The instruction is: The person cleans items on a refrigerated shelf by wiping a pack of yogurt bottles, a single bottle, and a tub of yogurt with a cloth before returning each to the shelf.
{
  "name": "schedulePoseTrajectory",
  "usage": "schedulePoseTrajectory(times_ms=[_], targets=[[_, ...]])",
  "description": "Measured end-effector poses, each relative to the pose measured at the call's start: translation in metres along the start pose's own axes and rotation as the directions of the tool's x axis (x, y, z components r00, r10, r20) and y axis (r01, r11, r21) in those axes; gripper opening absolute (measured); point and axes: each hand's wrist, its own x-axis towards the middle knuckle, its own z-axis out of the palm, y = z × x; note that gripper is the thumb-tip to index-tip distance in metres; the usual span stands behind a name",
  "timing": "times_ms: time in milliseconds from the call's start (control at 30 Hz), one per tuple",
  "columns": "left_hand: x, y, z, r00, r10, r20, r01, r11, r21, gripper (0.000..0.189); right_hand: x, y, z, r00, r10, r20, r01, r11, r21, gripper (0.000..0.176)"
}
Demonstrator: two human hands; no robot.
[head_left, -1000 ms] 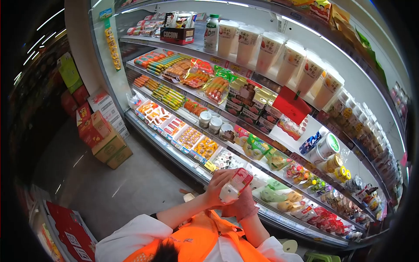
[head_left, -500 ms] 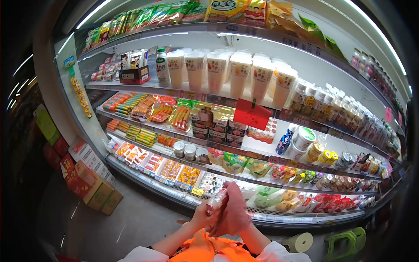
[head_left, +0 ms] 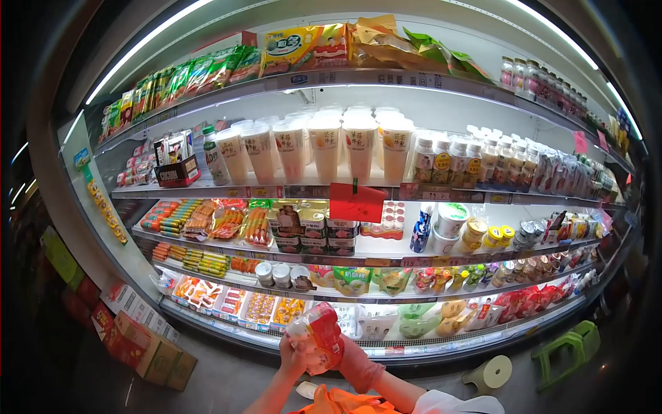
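Note:
My left hand (head_left: 292, 357) is closed around the lower left side of a red-and-white plastic-wrapped package (head_left: 318, 338), held up in front of the fridge's bottom edge. The package leans to the left and its exact contents are hard to make out. On its right side is my right hand, covered by a dusty-pink cloth (head_left: 360, 367) that is bunched against the lower right of the package. The fingers of that hand are mostly hidden behind the cloth and package.
Ahead stands an open chiller with shelves (head_left: 303, 192) of plastic cups (head_left: 324, 148), bottles, sausages and tubs. A red sign (head_left: 357, 203) hangs from one shelf edge. Cartons (head_left: 148, 352) stand on the floor at left, a green stool (head_left: 569, 352) and pale roll (head_left: 488, 374) at right.
The package has been turned and raised to the left, so its broad red side now shows. The cloth has moved lower, off its top. My view has shifted right and upward.

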Motion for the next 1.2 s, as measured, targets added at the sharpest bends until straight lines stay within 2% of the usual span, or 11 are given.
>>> schedulePoseTrajectory(times_ms=[100, 167, 233, 300, 467, 633, 733, 833, 900, 1000, 1200], targets=[[-0.002, -0.012, -0.004, 0.995, 0.08, 0.051, -0.083, 0.994, 0.064, 0.067, -0.011, -0.055, -0.018, 0.975, -0.009, 0.22, -0.08, 0.916, 0.392, 0.047], [-0.002, -0.033, -0.006, 0.981, 0.19, 0.03, -0.192, 0.978, 0.08, 0.067, -0.016, -0.06, -0.02, 0.956, 0.039, 0.291, -0.259, 0.579, 0.773, 0.04], [0.005, -0.016, 0.002, 0.993, 0.119, -0.007, -0.118, 0.993, 0.029, 0.069, -0.018, -0.061, -0.024, 0.917, 0.057, 0.395, -0.378, 0.438, 0.815, 0.04], [0.014, -0.006, -0.004, 0.994, 0.066, 0.088, -0.078, 0.988, 0.13, 0.081, -0.018, -0.063, -0.033, 0.913, 0.111, 0.393, -0.38, 0.584, 0.717, 0.04], [0.02, 0.008, 0.02, 0.99, -0.092, 0.106, 0.116, 0.962, -0.249, 0.117, -0.029, -0.07, -0.048, 0.998, 0.049, -0.042, -0.049, 0.999, -0.011, 0.042], [-0.009, -0.011, 0.033, 0.957, -0.273, 0.098, 0.289, 0.897, -0.335, 0.094, -0.02, -0.054, -0.044, 0.841, -0.414, -0.35, 0.168, 0.813, -0.558, 0.036], [-0.008, -0.006, 0.044, 0.954, -0.298, -0.014, 0.274, 0.895, -0.352, 0.07, -0.017, -0.011, -0.031, 0.876, -0.265, -0.403, -0.009, 0.826, -0.563, 0.032], [-0.005, 0.003, 0.044, 0.956, -0.293, -0.025, 0.265, 0.894, -0.362, 0.057, -0.013, 0.034, -0.024, 0.983, -0.094, -0.16, -0.029, 0.773, -0.633, 0.035], [-0.003, 0.003, 0.04, 0.957, -0.291, -0.007, 0.269, 0.893, -0.362, 0.052, -0.014, 0.052, -0.005, 0.989, 0.062, -0.133, -0.079, 0.989, -0.126, 0.034], [0.001, 0.002, 0.031, 0.948, -0.313, 0.059, 0.314, 0.887, -0.34, 0.045, -0.031, -0.023, -0.022, 0.995, 0.066, -0.078, -0.041, 0.956, 0.292, 0.032], [0.0, 0.007, 0.017, 0.897, -0.367, 0.249, 0.397, 0.914, -0.083, 0.037, -0.019, -0.082, -0.026, 0.819, 0.573, 0.012, -0.287, 0.392, 0.874, 0.037]])
